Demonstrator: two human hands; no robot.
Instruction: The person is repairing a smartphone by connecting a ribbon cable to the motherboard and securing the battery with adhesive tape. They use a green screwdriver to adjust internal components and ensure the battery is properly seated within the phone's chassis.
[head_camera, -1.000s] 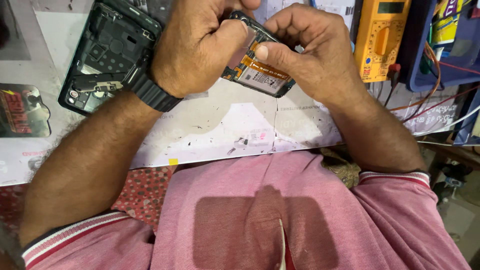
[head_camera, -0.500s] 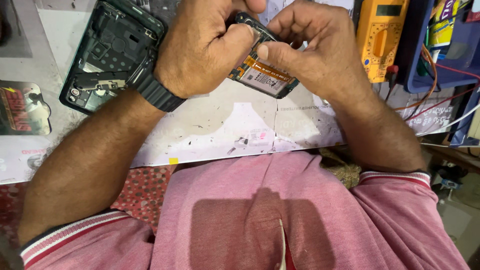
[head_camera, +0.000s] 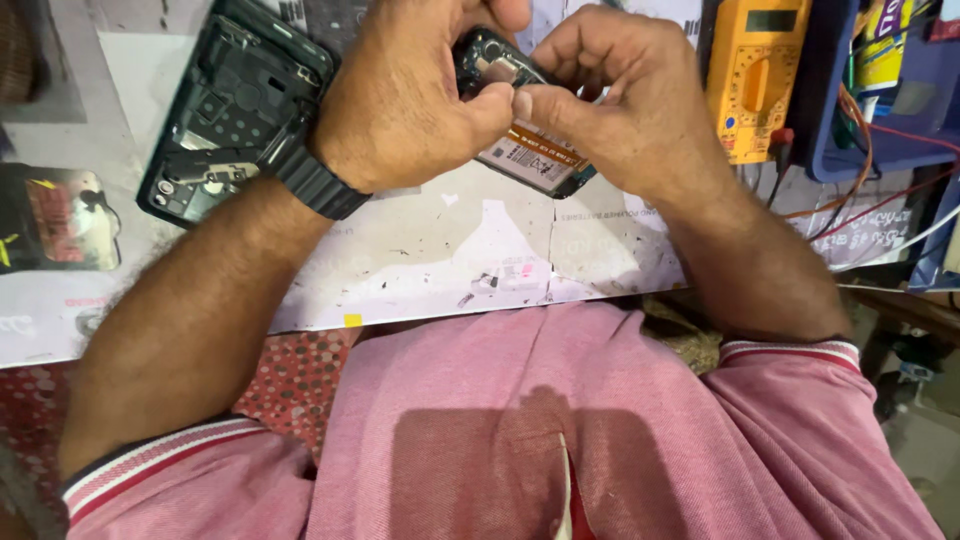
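Both hands — left hand (head_camera: 400, 110), right hand (head_camera: 620, 100) — curled (fingers pinching) around opened phone (head_camera: 525, 150)

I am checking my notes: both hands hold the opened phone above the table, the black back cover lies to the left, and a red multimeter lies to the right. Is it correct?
Not quite: the multimeter is yellow, not red, as the head view shows. The rest stands: the left hand and the right hand hold the opened phone above the table, with the black back cover to the left.
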